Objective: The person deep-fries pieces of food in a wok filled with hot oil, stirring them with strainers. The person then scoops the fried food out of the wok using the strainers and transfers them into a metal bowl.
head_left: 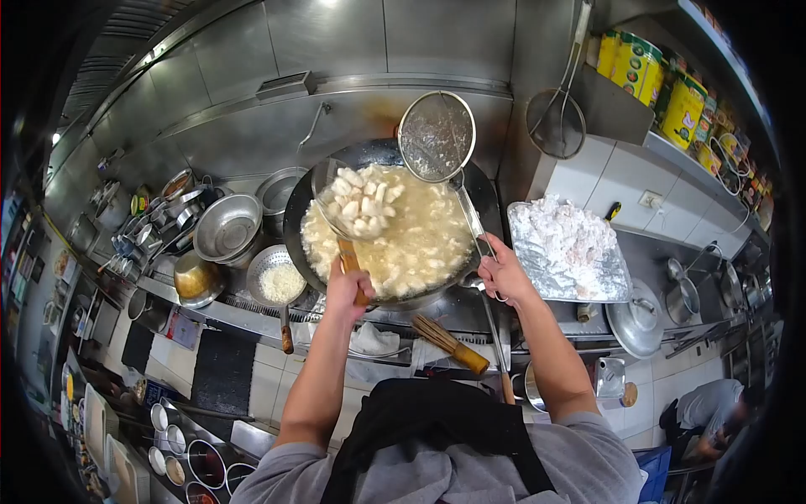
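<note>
Gap between ladle (347,250), strainer (437,136); tray (539,275) blocks right.

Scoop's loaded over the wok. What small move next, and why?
I'd probably bring the mesh strainer closer to the wooden-handled scoop, ready to take its load. The left hand holds that scoop heaped with pale pieces over the wok, while the right hand holds the mesh strainer apart from it, with only small bits visible on its mesh.
</note>
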A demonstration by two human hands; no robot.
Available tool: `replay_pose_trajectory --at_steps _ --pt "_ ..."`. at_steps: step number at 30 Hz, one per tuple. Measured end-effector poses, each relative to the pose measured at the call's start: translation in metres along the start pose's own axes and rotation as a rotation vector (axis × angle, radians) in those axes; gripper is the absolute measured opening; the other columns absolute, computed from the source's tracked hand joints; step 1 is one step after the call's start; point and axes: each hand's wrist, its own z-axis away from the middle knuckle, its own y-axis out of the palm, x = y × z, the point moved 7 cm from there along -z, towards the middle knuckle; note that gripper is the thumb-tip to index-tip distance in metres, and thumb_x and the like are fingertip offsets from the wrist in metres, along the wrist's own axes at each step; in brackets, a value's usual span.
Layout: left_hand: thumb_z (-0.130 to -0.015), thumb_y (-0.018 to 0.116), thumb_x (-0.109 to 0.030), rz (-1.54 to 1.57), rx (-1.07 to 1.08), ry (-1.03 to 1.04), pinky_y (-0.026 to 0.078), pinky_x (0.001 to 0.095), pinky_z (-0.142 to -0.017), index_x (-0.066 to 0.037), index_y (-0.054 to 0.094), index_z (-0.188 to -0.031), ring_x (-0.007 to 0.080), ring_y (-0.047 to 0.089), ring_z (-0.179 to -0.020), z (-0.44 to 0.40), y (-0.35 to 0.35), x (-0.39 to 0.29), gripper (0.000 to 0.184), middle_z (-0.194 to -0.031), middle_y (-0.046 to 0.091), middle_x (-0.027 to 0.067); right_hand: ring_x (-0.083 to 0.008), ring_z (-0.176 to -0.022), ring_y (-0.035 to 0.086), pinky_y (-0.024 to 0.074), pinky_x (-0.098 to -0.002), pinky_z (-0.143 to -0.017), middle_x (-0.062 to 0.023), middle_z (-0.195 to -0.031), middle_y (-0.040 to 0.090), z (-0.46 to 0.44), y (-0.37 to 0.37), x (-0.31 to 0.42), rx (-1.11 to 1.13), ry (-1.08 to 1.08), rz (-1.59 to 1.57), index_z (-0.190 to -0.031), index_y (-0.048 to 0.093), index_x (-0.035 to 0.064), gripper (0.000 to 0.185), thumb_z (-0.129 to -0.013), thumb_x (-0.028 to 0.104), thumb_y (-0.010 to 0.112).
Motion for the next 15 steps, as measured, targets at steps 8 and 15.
replay_pose_trajectory --at_steps 8,15 --pt "-0.077 0.042 0.014 -0.024 0.050 0.032 0.034 0.0288 -0.045 -0.023 0.030 -0.124 0.0126 0.040 -0.056 -0.049 0.020 -0.028 0.061 -0.078 0.042 0.0056 -0.0085 -0.046 0.036 0.0344 -0.0258 -0.041 -0.0013 -0.066 0.044 0.020 -0.042 -0.031 0.014 0.055 -0.023 -0.146 0.031 0.0165 0.051 -0.097 0.004 0.040" --pt "-0.080 0.041 0.012 -0.168 0.042 0.118 0.035 0.0292 -0.047 -0.026 0.019 -0.143 0.0125 0.038 -0.055 -0.067 0.055 -0.030 0.077 -0.081 0.042 0.0056 -0.0083 -0.045 0.037 0.0346 -0.0260 -0.040 -0.0010 -0.064 0.044 0.030 -0.055 -0.037 0.003 0.062 -0.041 -0.143 0.035 0.0152 0.048 -0.097 0.004 0.041"
